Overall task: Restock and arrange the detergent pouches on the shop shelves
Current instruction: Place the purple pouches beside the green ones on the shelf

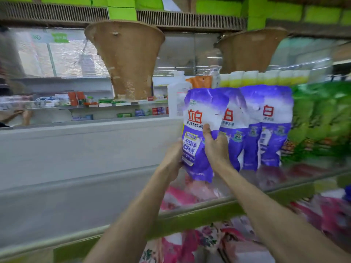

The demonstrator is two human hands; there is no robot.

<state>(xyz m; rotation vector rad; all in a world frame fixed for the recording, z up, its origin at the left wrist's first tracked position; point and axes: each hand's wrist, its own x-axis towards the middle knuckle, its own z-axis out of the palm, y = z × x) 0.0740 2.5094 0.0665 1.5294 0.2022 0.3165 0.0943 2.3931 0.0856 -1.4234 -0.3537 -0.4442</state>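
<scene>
While both forearms reach up from six o'clock, pink pouches [182, 198] lie nearest, on the lower shelf under the green shelf rail [190, 221]. Above that rail the left grip [173, 158] curls round the left edge of a purple detergent pouch [201, 114], and the right grip [215, 149] pinches its lower middle, thumb on the front. The pouch hangs tilted, top leaning toward one o'clock, at the left end of the display. Its bottom looks clear of the shelf board, though blur makes that uncertain. At its three o'clock stands a row of purple pouches [269, 130], overlapping one another, with green pouches [319, 120] beyond. Behind, at eleven o'clock, stands a white pump bottle [177, 99], and yellow-topped bottles [266, 78] stand at one o'clock.

The pouch is soft, and nothing props it at nine o'clock. Let go while leaning, it would likely slump sideways or slide forward over the rail. Pushed in too hard, it could knock the pump bottle or crumple the neighbouring pouch.
</scene>
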